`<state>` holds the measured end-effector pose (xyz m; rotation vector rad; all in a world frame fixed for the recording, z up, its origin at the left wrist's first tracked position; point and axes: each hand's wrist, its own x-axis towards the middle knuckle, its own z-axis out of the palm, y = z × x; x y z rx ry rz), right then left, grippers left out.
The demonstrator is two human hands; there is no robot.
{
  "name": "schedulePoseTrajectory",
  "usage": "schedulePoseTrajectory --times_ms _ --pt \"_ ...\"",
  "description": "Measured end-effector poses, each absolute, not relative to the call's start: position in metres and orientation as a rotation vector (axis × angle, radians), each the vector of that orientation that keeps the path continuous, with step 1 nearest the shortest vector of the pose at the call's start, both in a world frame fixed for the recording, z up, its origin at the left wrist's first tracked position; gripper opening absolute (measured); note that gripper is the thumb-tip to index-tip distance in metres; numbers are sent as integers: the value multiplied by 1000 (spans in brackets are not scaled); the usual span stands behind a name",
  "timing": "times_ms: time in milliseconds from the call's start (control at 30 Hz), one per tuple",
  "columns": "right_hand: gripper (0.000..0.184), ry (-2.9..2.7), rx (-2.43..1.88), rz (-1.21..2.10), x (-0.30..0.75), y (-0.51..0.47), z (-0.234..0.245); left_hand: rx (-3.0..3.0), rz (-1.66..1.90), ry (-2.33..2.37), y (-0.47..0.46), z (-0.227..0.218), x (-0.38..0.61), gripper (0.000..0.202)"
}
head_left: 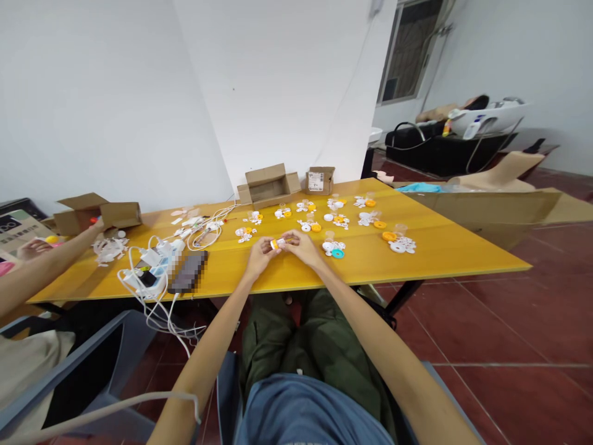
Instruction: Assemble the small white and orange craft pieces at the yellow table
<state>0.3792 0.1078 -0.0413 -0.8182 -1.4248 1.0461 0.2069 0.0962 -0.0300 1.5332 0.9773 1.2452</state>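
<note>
My left hand [259, 254] and my right hand [302, 245] meet over the yellow table [440, 250], fingers pinched together on a small orange and white plastic part [277, 244]. Both hands hover near the table's front edge. Just right of my right hand lie a white disc and a teal ring [338, 253]. Further back, several small groups of white and orange plastic pieces [336, 219] are spread in rows across the tabletop.
A power strip with white cables [155, 272] and a dark phone [189, 272] lie at front left. Open cardboard boxes [269, 184] stand at the back. Another person's arm [44, 266] reaches from the left toward a box [99, 211]. Large cardboard [500, 204] lies right.
</note>
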Motion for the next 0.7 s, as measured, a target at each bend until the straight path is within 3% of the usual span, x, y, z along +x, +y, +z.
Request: schedulePoseTrajectory --times_ms 700 --pt "23 -1476 -823 968 380 104 -38 1576 1196 994 93 -24 205 40"
